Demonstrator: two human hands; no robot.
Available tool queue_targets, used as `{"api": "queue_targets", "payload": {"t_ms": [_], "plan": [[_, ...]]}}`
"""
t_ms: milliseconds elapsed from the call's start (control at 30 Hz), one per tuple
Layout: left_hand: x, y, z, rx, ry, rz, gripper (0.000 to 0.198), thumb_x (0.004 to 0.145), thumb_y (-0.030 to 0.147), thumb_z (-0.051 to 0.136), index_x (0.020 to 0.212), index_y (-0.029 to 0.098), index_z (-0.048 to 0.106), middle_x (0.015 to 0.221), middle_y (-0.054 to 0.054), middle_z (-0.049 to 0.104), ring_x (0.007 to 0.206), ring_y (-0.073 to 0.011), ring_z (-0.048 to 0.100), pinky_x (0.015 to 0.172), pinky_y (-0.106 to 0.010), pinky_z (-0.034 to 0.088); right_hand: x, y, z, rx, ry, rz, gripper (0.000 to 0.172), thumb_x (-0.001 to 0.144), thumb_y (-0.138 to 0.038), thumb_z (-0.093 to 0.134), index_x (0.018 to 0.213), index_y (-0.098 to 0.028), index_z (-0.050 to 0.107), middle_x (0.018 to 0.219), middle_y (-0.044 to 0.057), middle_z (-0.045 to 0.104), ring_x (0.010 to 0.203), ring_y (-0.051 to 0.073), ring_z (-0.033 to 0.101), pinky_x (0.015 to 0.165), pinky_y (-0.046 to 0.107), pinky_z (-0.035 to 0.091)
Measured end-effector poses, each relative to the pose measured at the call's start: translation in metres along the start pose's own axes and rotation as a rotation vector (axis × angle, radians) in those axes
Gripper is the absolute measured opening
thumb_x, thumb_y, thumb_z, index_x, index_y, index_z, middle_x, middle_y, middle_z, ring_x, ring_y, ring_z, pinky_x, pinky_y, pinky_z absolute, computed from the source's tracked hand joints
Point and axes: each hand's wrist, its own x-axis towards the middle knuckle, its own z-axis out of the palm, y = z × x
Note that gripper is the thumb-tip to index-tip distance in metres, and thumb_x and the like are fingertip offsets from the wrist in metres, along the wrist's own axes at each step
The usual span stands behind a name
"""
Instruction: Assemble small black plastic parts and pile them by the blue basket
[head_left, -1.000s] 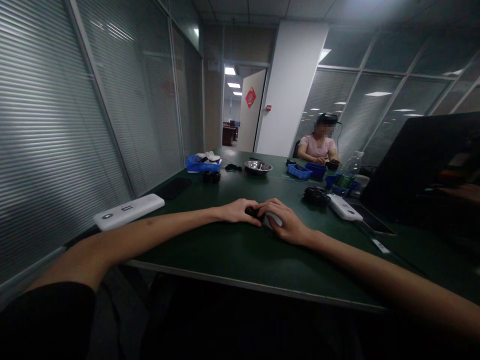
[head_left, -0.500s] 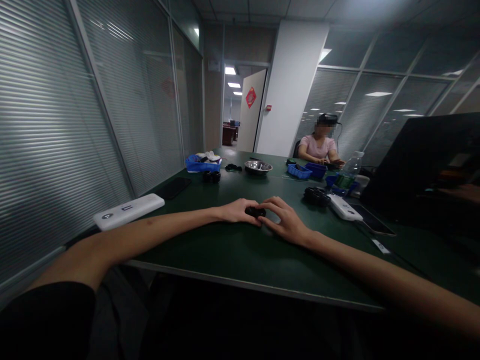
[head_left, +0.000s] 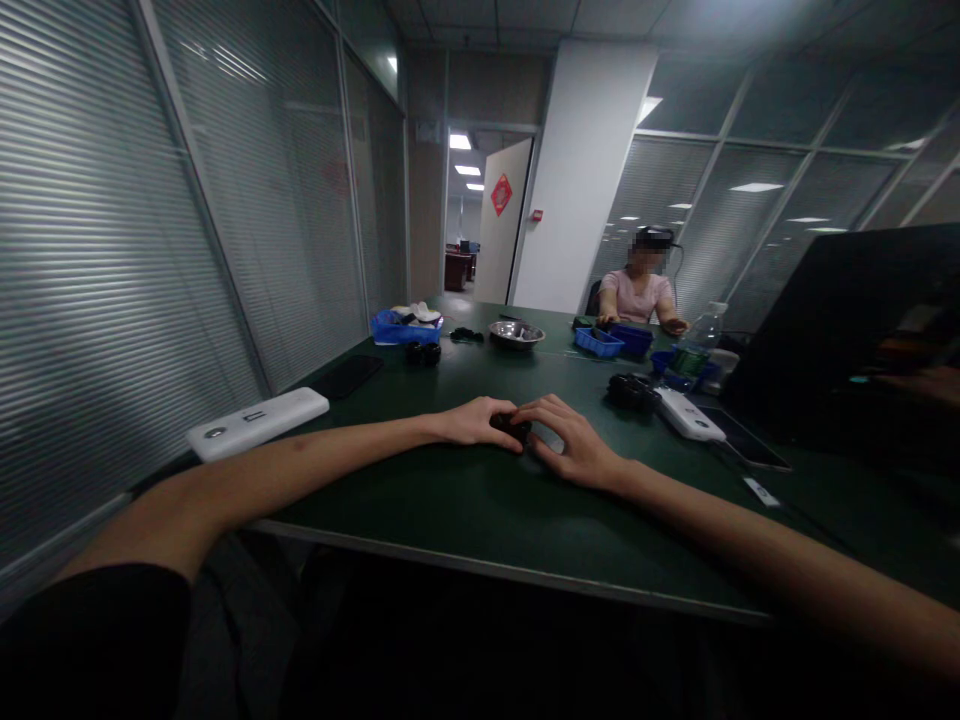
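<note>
1. Grip: left hand (head_left: 471, 422) grasps a small black piece (head_left: 511, 430) between thumb and fingers; right hand (head_left: 574, 440) bent over its right end, thumb apart from forefinger; cannot tell whether it grips too
2. Position: piece well in from the near edge of the table (head_left: 450, 515), between the two hands; resting or lifted, cannot tell
3. Step in hand (judged): two-handed handling, left steadying, right working the free end
4. Next move (judged): calls for a firm left hold and light, exact right fingertips
5. Toward far edge: metal bowl (head_left: 517, 346), small pale bits inside, unidentified
6. By left edge, far end: blue basket (head_left: 384, 331), white and dark items heaped
7. Toward far right: light-blue basket (head_left: 598, 350), something dark inside; navy box (head_left: 634, 342) beside it, contents unclear
</note>
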Motion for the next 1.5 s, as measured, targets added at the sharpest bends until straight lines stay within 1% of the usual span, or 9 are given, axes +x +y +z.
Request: {"api": "queue_targets", "payload": {"t_ms": [267, 467, 567, 667, 733, 1000, 1200, 1367, 1500], "plan": [[0.0001, -0.0014, 0.0003, -0.007, -0.002, 0.016, 0.041, 0.078, 0.048, 0.079, 0.098, 0.016, 0.066, 0.1, -0.003, 0.063, 0.096, -0.0192, 0.059, 0.087, -0.031, 0.044, -0.0011, 0.0043, 0.0014, 0.037, 0.003, 0.005, 0.036, 0.093, -0.008, 0.051, 0.123, -0.026, 0.062, 0.109, 0.009, 0.067, 0.107, 0.028, 0.057, 0.092, 0.047, 0.053], [-0.0002, 0.0007, 0.0002, -0.003, -0.003, 0.022, 0.041, 0.078, 0.047, 0.079, 0.1, 0.015, 0.067, 0.1, -0.003, 0.063, 0.095, -0.0191, 0.059, 0.086, -0.032, 0.044, -0.0016, 0.0059, 0.0023, 0.05, 0.002, -0.006, 0.032, 0.095, -0.009, 0.047, 0.118, -0.025, 0.063, 0.11, 0.009, 0.068, 0.107, 0.028, 0.058, 0.093, 0.048, 0.053], [-0.0003, 0.0011, 0.0004, -0.029, -0.003, -0.011, 0.045, 0.077, 0.047, 0.08, 0.106, 0.015, 0.067, 0.104, -0.005, 0.066, 0.1, -0.0211, 0.061, 0.088, -0.032, 0.045, -0.0028, 0.0055, 0.0018, 0.062, 0.004, -0.015, 0.035, 0.092, -0.007, 0.048, 0.119, -0.025, 0.061, 0.118, 0.01, 0.066, 0.112, 0.028, 0.058, 0.096, 0.049, 0.052], [-0.0004, 0.0013, 0.0007, -0.069, -0.008, -0.033, 0.05, 0.076, 0.045, 0.082, 0.112, 0.014, 0.067, 0.111, -0.006, 0.068, 0.106, -0.023, 0.063, 0.093, -0.034, 0.045, -0.0037, 0.0035, 0.0003, 0.081, 0.003, -0.014, 0.042, 0.087, -0.006, 0.048, 0.124, -0.024, 0.058, 0.135, 0.012, 0.057, 0.123, 0.03, 0.054, 0.103, 0.051, 0.049], [-0.0006, 0.0018, 0.0008, -0.069, -0.005, -0.04, 0.051, 0.076, 0.045, 0.082, 0.114, 0.014, 0.067, 0.114, -0.007, 0.068, 0.107, -0.0235, 0.063, 0.094, -0.034, 0.045, -0.0038, 0.002, -0.0003, 0.078, 0.007, 0.0, 0.044, 0.086, -0.007, 0.049, 0.126, -0.024, 0.056, 0.138, 0.012, 0.053, 0.126, 0.03, 0.053, 0.105, 0.051, 0.048], [-0.0006, 0.0, 0.0002, -0.036, -0.011, -0.016, 0.05, 0.08, 0.045, 0.078, 0.117, 0.013, 0.067, 0.112, -0.008, 0.068, 0.104, -0.0232, 0.063, 0.088, -0.033, 0.045, -0.0033, 0.0035, 0.004, -0.036, 0.029, 0.087, 0.033, 0.098, -0.029, 0.059, 0.131, -0.027, 0.058, 0.118, 0.01, 0.057, 0.109, 0.027, 0.06, 0.094, 0.046, 0.054], [-0.0005, -0.0003, -0.0003, -0.035, -0.02, -0.021, 0.049, 0.079, 0.046, 0.078, 0.114, 0.014, 0.066, 0.108, -0.006, 0.067, 0.102, -0.0223, 0.063, 0.086, -0.032, 0.045, -0.0022, 0.003, 0.0048, -0.019, 0.019, 0.08, 0.034, 0.097, -0.026, 0.059, 0.132, -0.028, 0.058, 0.118, 0.01, 0.058, 0.108, 0.026, 0.06, 0.094, 0.046, 0.055], [-0.0006, 0.0013, 0.0002, -0.026, -0.007, -0.047, 0.047, 0.078, 0.047, 0.079, 0.109, 0.014, 0.066, 0.103, -0.005, 0.066, 0.097, -0.0213, 0.062, 0.084, -0.031, 0.045, -0.0012, -0.0006, 0.0024, 0.01, 0.003, 0.039, 0.033, 0.095, -0.019, 0.057, 0.128, -0.026, 0.058, 0.121, 0.01, 0.06, 0.113, 0.027, 0.058, 0.099, 0.047, 0.053], [-0.0009, 0.0017, 0.0001, -0.023, -0.004, -0.031, 0.047, 0.078, 0.047, 0.079, 0.109, 0.014, 0.066, 0.104, -0.005, 0.066, 0.099, -0.0216, 0.062, 0.087, -0.032, 0.045, -0.0011, -0.0014, 0.0009, 0.02, -0.012, 0.025, 0.034, 0.093, -0.015, 0.055, 0.126, -0.024, 0.058, 0.122, 0.011, 0.061, 0.113, 0.027, 0.058, 0.098, 0.047, 0.053]]}}
